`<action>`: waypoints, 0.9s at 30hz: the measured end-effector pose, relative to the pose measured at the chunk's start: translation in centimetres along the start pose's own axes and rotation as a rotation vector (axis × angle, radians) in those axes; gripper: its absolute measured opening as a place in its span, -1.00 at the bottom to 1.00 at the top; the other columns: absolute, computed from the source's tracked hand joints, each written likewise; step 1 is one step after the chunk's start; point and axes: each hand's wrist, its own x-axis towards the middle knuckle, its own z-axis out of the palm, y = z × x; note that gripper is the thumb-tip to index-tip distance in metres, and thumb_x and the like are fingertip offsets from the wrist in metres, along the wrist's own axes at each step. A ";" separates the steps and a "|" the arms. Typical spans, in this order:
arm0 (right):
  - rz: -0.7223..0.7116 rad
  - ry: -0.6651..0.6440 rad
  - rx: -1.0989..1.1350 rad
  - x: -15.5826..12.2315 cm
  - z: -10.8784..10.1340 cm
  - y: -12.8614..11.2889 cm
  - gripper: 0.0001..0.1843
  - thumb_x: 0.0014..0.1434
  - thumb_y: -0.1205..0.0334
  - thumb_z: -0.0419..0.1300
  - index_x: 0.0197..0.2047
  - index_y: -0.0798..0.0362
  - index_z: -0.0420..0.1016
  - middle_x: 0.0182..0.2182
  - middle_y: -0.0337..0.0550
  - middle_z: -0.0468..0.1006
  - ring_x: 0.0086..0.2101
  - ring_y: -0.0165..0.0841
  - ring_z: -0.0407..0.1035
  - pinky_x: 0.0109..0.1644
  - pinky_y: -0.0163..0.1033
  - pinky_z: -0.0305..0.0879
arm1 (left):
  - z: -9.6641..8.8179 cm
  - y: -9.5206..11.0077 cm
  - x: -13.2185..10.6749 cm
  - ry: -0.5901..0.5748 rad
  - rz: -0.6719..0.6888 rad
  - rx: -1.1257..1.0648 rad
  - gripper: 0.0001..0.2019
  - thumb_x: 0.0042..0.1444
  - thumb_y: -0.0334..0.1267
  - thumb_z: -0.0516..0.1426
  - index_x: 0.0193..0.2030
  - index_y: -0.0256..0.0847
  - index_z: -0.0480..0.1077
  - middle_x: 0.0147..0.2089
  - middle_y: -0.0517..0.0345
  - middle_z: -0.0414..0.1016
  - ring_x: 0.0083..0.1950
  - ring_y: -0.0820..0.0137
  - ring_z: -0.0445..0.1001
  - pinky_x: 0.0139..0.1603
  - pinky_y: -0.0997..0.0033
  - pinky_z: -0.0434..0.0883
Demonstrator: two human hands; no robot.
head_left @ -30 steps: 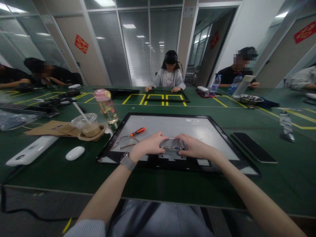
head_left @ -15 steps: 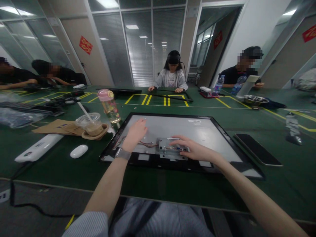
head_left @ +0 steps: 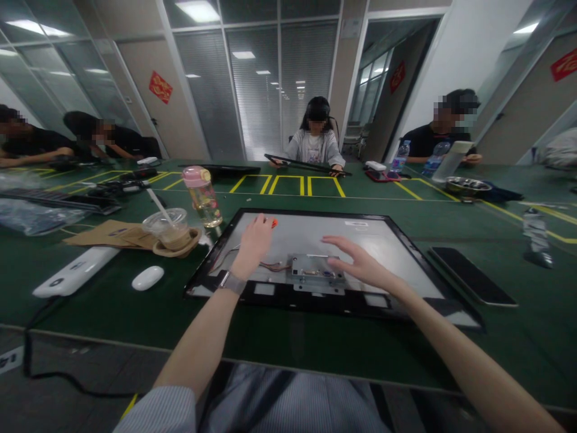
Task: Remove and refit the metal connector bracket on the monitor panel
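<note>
A flat display panel [head_left: 311, 231] with a grey back and black frame lies on the table before me. Near its front edge sits a metal box [head_left: 315, 267] with sockets along its near side, and thin wires [head_left: 274, 264] run out of it to the left. My left hand [head_left: 256, 240] is over the panel's left part, fingers curled round a small orange object [head_left: 274, 223] that is mostly hidden, so its kind is unclear. My right hand [head_left: 363, 261], empty with fingers apart, hovers at the right of the metal box.
Left of the panel are a pink-lidded bottle [head_left: 202, 195], an iced drink cup [head_left: 169, 227], a white mouse-shaped case [head_left: 148, 278] and a white power strip [head_left: 74, 273]. A phone [head_left: 471, 275] lies to the right. Across the table, a person [head_left: 315, 141] holds a black frame [head_left: 306, 165].
The orange object now shows in my left hand, which has curled and shifted slightly right. My right hand has lifted off the metal box. The person opposite has raised the black frame.
</note>
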 end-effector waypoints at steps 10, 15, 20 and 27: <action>-0.163 0.459 -0.026 -1.2 2.5 -3.0 -0.68 0.24 0.19 0.16 0.07 -0.11 0.49 -0.06 -0.01 0.63 -0.05 -0.07 0.54 0.10 0.10 0.45 | -0.7 9.5 -4.9 0.601 0.744 -0.725 -0.83 0.34 -0.27 0.10 0.03 -0.13 0.38 -0.09 0.09 0.53 -0.01 0.34 0.50 0.05 0.29 0.48; -0.026 0.597 0.342 -0.7 -0.7 -2.8 -0.22 0.23 0.13 0.22 0.43 -0.17 -0.03 -0.23 -0.14 0.62 -0.15 -0.13 0.59 -0.04 0.09 0.54 | 0.2 5.2 -1.9 0.555 0.395 -0.718 -0.73 0.39 -0.22 -0.04 0.05 -0.24 0.39 -0.01 -0.05 0.48 0.06 0.27 0.45 0.13 0.20 0.41; 0.072 0.376 0.570 -0.4 -2.7 -1.2 -0.47 0.29 0.00 0.14 0.27 -0.08 0.17 -0.17 -0.10 0.58 -0.32 -0.25 0.59 -0.29 -0.07 0.60 | 4.3 1.1 0.6 0.005 0.167 -0.364 -0.61 0.37 -0.21 -0.03 0.25 -0.31 0.30 0.26 -0.17 0.38 0.29 0.16 0.34 0.32 0.11 0.26; 0.091 0.525 0.459 -0.3 -0.8 -1.6 -0.56 0.17 0.05 0.25 0.08 -0.07 0.30 -0.37 -0.28 0.46 -0.45 -0.32 0.57 -0.46 -0.24 0.56 | 7.3 0.3 0.5 -0.281 0.274 -0.099 -0.49 0.41 0.00 -0.14 0.43 -0.04 0.09 0.51 -0.04 0.03 0.51 0.01 0.00 0.41 -0.18 0.04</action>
